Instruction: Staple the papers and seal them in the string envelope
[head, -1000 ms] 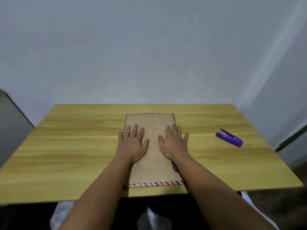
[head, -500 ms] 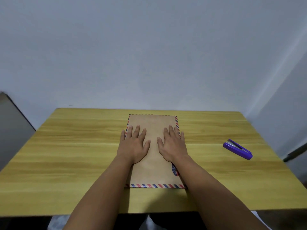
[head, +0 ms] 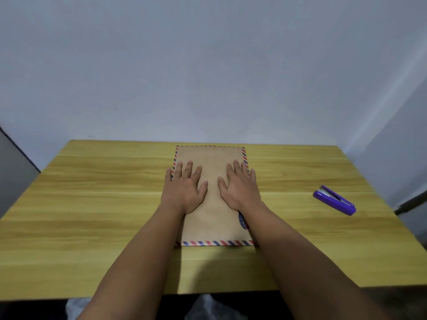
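A brown envelope (head: 211, 158) with a red and blue striped border lies flat in the middle of the wooden table (head: 92, 204). My left hand (head: 183, 188) rests palm down on its left half, fingers spread. Palm down on the right half lies my right hand (head: 240, 188), fingers apart too. Neither hand holds anything. A blue round mark (head: 242, 221) shows near the envelope's right edge. No string clasp or loose papers are visible. A purple stapler (head: 333, 199) lies on the table far to the right, away from both hands.
A plain white wall stands right behind the table's far edge. A grey panel (head: 13, 172) is at the left, and a dark bar (head: 411, 202) sits beyond the table's right side. The table's near edge (head: 208, 294) is close to my body.
My view has tilted and shifted slightly, so the table sits a little differently in frame. Both hands stay flat on the envelope; the stapler has not moved on the table.
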A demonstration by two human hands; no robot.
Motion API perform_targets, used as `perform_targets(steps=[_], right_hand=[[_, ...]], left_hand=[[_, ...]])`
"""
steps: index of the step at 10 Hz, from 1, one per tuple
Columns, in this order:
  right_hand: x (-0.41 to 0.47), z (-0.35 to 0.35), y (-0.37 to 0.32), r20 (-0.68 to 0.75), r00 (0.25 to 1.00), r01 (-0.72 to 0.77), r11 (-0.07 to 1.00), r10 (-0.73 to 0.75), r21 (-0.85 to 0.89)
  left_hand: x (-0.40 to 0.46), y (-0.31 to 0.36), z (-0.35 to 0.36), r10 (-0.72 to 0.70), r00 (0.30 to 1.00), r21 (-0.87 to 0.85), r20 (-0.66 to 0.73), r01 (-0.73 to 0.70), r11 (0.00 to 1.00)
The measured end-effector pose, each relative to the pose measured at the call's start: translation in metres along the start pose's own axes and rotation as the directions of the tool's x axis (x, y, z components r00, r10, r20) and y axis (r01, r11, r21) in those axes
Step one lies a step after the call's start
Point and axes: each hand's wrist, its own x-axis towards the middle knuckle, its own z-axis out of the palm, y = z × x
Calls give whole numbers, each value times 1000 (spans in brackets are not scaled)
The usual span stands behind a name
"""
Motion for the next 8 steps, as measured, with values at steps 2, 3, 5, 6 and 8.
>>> perform_targets(steps=[2, 3, 5, 6, 8], right_hand=[[0, -1, 0, 5, 1000, -3, 1000, 3, -5], [0, -1, -1, 6, 1000, 2, 1000, -2, -1], [-1, -1, 0, 9, 1000, 7, 1000, -7, -10], [-1, -6, -1, 58, 998, -7, 1000, 7, 0], [-9, -48, -3, -81, 997, 8, 948, 19, 319]], left_hand=[[-1, 0, -1, 0, 1000, 1, 0, 0, 1000], [-1, 0, -1, 5, 1000, 3, 0, -5, 1000], [-1, 0, -1, 7, 1000, 11, 12, -7, 1000], [-2, 0, -5, -5, 998, 7, 65, 5, 1000], [-7, 12, -41, -3, 998, -161, -65, -8, 987]])
